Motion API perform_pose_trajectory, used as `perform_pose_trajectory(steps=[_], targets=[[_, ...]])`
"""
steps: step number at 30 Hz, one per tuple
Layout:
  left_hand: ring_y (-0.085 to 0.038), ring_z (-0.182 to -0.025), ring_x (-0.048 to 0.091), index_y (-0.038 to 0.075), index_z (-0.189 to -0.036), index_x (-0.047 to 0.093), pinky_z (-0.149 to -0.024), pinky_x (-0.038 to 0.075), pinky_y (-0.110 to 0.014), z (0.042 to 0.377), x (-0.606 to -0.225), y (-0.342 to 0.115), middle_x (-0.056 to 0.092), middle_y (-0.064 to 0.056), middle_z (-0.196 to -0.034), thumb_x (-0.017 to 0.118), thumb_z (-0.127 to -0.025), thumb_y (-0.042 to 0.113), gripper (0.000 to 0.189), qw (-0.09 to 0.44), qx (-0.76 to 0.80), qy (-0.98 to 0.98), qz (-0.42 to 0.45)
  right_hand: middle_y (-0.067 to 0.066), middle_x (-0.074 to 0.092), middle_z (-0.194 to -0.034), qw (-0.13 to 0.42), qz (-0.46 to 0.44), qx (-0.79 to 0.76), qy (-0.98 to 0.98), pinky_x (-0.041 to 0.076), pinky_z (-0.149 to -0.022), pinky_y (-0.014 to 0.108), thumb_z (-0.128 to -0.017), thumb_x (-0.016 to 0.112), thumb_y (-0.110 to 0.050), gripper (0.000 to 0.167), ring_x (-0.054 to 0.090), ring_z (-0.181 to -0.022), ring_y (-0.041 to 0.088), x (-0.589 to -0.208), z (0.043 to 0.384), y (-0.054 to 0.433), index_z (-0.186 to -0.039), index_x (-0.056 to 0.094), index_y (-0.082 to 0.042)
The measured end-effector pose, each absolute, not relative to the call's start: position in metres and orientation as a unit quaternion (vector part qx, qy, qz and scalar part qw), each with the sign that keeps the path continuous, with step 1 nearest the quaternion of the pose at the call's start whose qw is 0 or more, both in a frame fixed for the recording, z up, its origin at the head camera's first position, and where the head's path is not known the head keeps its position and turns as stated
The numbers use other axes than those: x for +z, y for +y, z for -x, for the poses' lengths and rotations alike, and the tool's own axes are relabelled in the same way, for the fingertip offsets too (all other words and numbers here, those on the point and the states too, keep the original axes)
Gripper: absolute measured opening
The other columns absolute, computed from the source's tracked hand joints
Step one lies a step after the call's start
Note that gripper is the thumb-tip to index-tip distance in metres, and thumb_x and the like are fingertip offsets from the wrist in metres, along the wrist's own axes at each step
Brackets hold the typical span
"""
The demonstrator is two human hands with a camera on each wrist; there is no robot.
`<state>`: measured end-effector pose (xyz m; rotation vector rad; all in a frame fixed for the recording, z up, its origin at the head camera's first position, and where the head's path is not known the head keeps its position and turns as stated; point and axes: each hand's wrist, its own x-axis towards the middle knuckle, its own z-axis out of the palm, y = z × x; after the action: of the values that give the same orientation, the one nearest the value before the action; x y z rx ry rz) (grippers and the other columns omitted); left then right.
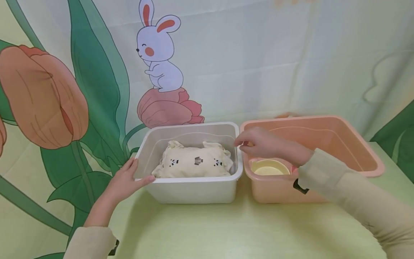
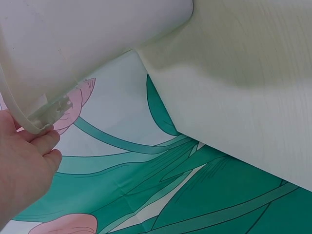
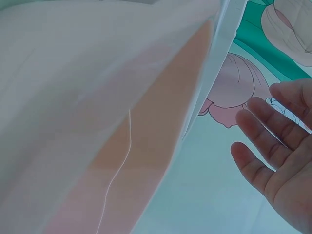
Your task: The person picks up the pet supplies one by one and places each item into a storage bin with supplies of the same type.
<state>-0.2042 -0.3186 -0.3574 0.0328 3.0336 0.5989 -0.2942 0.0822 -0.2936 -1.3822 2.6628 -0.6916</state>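
Note:
A white plastic bin stands on the table with a cream cushion inside, ruffled at its ends and printed with small animal faces. At the bin's left front corner my left hand grips the rim, thumb on top and fingers at the outer side. The left wrist view shows that hand with its fingers under the rim. My right hand hovers above the place where the two bins meet. Its fingers are loosely bent and hold nothing in the right wrist view.
A peach-pink bin stands to the right, close beside the white one. In it lies a pale yellow round dish, partly hidden by the front rim. Behind both hangs a printed curtain; the light green table extends in front.

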Motion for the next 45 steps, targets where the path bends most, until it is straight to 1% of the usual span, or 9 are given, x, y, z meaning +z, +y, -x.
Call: perform_pose_trajectory(steps=[11,18,22,26,32,35,38,41,45], targets=[[-0.049,-0.125,0.023,-0.003,-0.140,0.007,-0.091,0.030,-0.063,0.207,-0.347,-0.318,0.009,-0.027,-0.144,0.052,-0.077,0.060,0.100,0.060,0.186,0.981,-0.013,0.006,0.065,-0.088,-0.011,0.446,-0.251,0.859,0.050,-0.075,0.032,-0.083,0.055,-0.005,0.016,0.060,-0.081,0.014,-0.294,0.297,0.100,-0.094,0.066,-0.006],[-0.050,-0.126,0.018,-0.005,-0.140,0.009,-0.093,0.026,-0.064,0.207,-0.337,-0.313,0.006,-0.028,-0.144,0.052,-0.076,0.061,0.101,0.057,0.172,0.983,-0.015,-0.003,0.061,-0.077,-0.035,0.454,-0.268,0.849,0.047,-0.066,0.028,-0.082,0.056,-0.002,0.017,0.050,-0.070,0.010,-0.297,0.297,0.110,-0.090,0.068,-0.012],[-0.050,-0.127,0.016,-0.005,-0.140,0.011,-0.095,0.024,-0.064,0.208,-0.330,-0.307,0.004,-0.027,-0.145,0.052,-0.077,0.060,0.099,0.049,0.171,0.984,-0.024,-0.003,0.061,-0.079,-0.035,0.447,-0.269,0.852,0.046,-0.065,0.026,-0.082,0.057,-0.002,0.018,0.049,-0.070,0.010,-0.297,0.295,0.115,-0.093,0.068,-0.011],[-0.050,-0.127,0.016,-0.003,-0.140,0.010,-0.094,0.023,-0.065,0.209,-0.325,-0.303,0.004,-0.026,-0.146,0.049,-0.079,0.060,0.096,0.047,0.176,0.983,-0.028,0.001,0.064,-0.084,-0.029,0.440,-0.269,0.857,0.048,-0.067,0.028,-0.082,0.057,-0.002,0.018,0.051,-0.072,0.011,-0.296,0.294,0.119,-0.095,0.068,-0.008],[-0.048,-0.128,0.016,-0.002,-0.141,0.012,-0.097,0.022,-0.063,0.214,-0.323,-0.299,0.008,-0.026,-0.145,0.045,-0.083,0.057,0.089,0.030,0.173,0.984,-0.039,0.008,0.068,-0.092,-0.062,0.433,-0.250,0.864,0.050,-0.073,0.034,-0.080,0.059,0.000,0.017,0.060,-0.082,0.018,-0.295,0.294,0.128,-0.095,0.068,-0.003],[-0.047,-0.129,0.015,-0.002,-0.141,0.012,-0.098,0.020,-0.062,0.216,-0.321,-0.298,0.008,-0.025,-0.145,0.044,-0.084,0.056,0.087,0.030,0.174,0.983,-0.042,0.010,0.067,-0.092,-0.067,0.427,-0.245,0.868,0.051,-0.074,0.035,-0.080,0.059,0.000,0.018,0.061,-0.081,0.019,-0.295,0.294,0.133,-0.095,0.067,-0.002],[-0.047,-0.129,0.015,-0.002,-0.141,0.011,-0.098,0.020,-0.062,0.217,-0.318,-0.295,0.008,-0.025,-0.146,0.043,-0.085,0.056,0.087,0.037,0.172,0.983,-0.044,0.004,0.064,-0.082,-0.069,0.421,-0.226,0.876,0.050,-0.069,0.030,-0.081,0.056,-0.002,0.013,0.055,-0.070,0.012,-0.293,0.293,0.137,-0.089,0.066,-0.006],[-0.048,-0.128,0.016,-0.003,-0.140,0.011,-0.098,0.021,-0.062,0.219,-0.313,-0.291,0.008,-0.026,-0.145,0.043,-0.086,0.054,0.085,0.037,0.166,0.984,-0.053,0.000,0.062,-0.080,-0.062,0.404,-0.223,0.885,0.049,-0.067,0.027,-0.083,0.055,-0.005,0.014,0.051,-0.066,0.009,-0.290,0.292,0.142,-0.089,0.065,-0.011],[-0.048,-0.128,0.018,-0.003,-0.140,0.011,-0.098,0.022,-0.061,0.223,-0.305,-0.286,0.010,-0.027,-0.145,0.044,-0.086,0.052,0.083,0.028,0.160,0.985,-0.066,0.002,0.065,-0.091,-0.048,0.379,-0.248,0.890,0.050,-0.071,0.029,-0.084,0.054,-0.005,0.018,0.055,-0.073,0.011,-0.287,0.290,0.148,-0.097,0.066,-0.009]])
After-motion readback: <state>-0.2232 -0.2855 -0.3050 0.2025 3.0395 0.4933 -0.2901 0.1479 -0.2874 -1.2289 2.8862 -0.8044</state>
